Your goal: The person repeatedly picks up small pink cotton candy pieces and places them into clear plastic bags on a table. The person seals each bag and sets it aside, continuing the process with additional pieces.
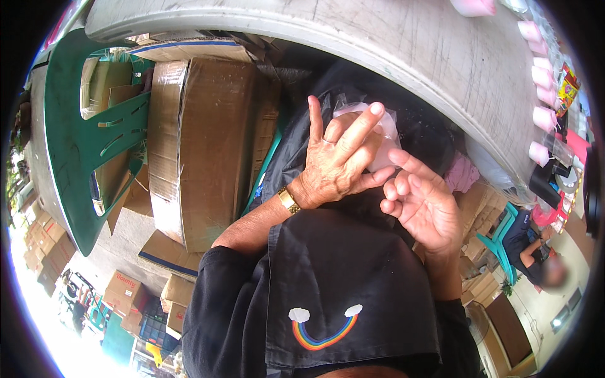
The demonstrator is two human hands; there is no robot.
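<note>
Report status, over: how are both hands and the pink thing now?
Left hand: grip unclear. Right hand: open, palm up. Pink thing: partly hidden behind left hand.

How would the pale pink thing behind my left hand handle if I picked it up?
The pale pink thing is probably floppy, since its upper edges look thin and crumpled. It may be light for its size, as it looks filmy and translucent there. Your left hand hides much of it, so its weight stays uncertain.
</note>
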